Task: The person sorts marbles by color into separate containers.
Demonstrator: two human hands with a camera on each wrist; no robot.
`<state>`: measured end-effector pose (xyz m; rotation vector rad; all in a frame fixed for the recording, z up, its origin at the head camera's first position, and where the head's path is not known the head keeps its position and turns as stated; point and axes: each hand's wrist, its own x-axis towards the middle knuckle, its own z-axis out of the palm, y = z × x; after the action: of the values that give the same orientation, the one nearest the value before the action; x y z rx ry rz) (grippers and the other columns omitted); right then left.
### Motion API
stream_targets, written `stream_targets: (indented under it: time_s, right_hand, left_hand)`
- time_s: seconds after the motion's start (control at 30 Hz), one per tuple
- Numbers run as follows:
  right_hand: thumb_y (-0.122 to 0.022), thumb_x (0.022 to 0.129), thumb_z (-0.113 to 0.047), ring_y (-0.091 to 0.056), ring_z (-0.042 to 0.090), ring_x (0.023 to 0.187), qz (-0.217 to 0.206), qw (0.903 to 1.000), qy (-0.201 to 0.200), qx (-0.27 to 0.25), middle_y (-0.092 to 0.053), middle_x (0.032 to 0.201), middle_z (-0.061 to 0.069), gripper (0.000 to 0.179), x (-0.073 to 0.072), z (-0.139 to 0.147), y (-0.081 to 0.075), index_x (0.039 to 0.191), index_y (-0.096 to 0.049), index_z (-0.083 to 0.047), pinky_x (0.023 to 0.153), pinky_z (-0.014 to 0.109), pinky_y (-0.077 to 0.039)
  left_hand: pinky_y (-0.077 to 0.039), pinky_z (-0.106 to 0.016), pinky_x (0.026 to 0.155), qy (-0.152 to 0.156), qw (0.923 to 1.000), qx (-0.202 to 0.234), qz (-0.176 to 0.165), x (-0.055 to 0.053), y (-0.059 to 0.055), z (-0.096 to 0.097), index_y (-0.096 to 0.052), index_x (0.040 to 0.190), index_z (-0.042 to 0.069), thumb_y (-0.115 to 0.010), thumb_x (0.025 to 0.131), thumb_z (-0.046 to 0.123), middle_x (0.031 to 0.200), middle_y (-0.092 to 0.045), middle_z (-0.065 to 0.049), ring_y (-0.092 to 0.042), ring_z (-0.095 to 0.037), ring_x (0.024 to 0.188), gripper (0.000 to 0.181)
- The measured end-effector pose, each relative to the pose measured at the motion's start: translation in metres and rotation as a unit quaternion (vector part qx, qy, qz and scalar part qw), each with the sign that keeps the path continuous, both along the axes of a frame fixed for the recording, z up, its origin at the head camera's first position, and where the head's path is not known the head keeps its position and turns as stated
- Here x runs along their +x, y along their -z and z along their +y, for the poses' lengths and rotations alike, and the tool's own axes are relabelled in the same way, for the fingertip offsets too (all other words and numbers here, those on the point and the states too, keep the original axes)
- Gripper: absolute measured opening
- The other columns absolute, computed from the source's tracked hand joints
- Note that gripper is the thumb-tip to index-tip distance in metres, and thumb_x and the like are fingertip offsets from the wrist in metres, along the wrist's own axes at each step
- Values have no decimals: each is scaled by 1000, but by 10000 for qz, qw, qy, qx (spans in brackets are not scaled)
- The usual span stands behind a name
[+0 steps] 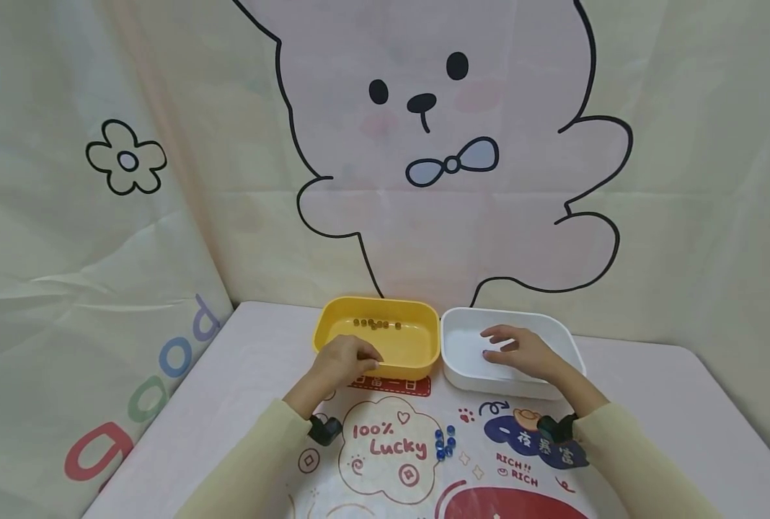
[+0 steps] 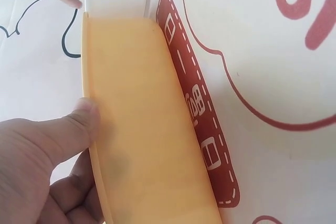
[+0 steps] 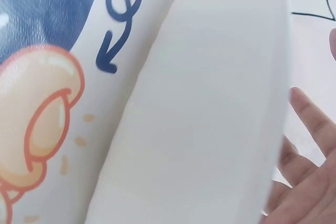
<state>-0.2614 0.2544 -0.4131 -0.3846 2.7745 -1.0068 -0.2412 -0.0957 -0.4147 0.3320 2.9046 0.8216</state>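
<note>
My left hand (image 1: 344, 360) is at the near left side of the yellow tray (image 1: 417, 342). Its thumb (image 2: 86, 119) lies on the rim while the other fingers go behind the wall, pinching it. Several small brown beads (image 1: 385, 325) lie along the far part of that tray's floor. Over the white tray (image 1: 469, 339), my right hand (image 1: 521, 353) has its fingers spread and loosely bent, with nothing held. In the right wrist view, the white tray's outer wall (image 3: 199, 108) hides part of the fingers.
Several blue beads (image 1: 445, 443) sit in two short rows on the printed tablecloth (image 1: 385, 461), nearer than the trays. The two trays stand side by side against a backdrop (image 1: 670, 252) with a cartoon bear. Another printed sheet (image 1: 99, 274) hangs at left.
</note>
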Motion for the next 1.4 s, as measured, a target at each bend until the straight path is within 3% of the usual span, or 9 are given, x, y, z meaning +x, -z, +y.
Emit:
stream_targets:
  time_s: [0.4,0.63,0.87,1.1,1.4]
  right_hand:
    - [-70,86,-33,-59,36,109,554,9980,-54,-303,-62,124,18,47,30,-2,-11,128,-59,-13,81,49,-54]
    - [-72,84,-32,-62,27,101,768,9952,-20,-613,-65,120,13,43,52,-7,-13,123,-63,-16,72,34,-57]
    - [-72,85,-22,-64,19,90,866,9903,-385,-1012,-67,111,14,34,69,-16,-10,117,-66,-12,67,24,-54]
    - [-72,85,-25,-63,17,90,455,9883,-590,-1333,-67,111,15,35,81,-30,-5,115,-66,-8,71,25,-55]
    - [-73,82,-27,-61,18,87,-49,9936,-429,-1043,-67,109,13,35,88,-46,5,113,-68,-11,70,23,-55]
  left_hand:
    - [-51,-28,77,-15,10000,-14,2,-1,-1,-3,-77,96,23,-72,85,28,92,-71,8,-57,-13,83,13]
    - [-50,-27,72,72,10000,6,68,-2,1,-5,-77,94,22,-72,86,28,91,-71,8,-57,-12,79,11]
    - [-49,-25,70,109,9999,65,12,1,0,-4,-77,94,22,-71,86,27,91,-71,8,-57,-12,78,11]
    - [-49,-26,71,173,9997,139,65,2,0,-4,-76,95,22,-71,86,27,92,-71,8,-56,-13,80,11]
    - [-48,-25,68,171,9982,469,320,3,10,-2,-75,92,24,-70,88,30,85,-67,11,-57,-10,74,9]
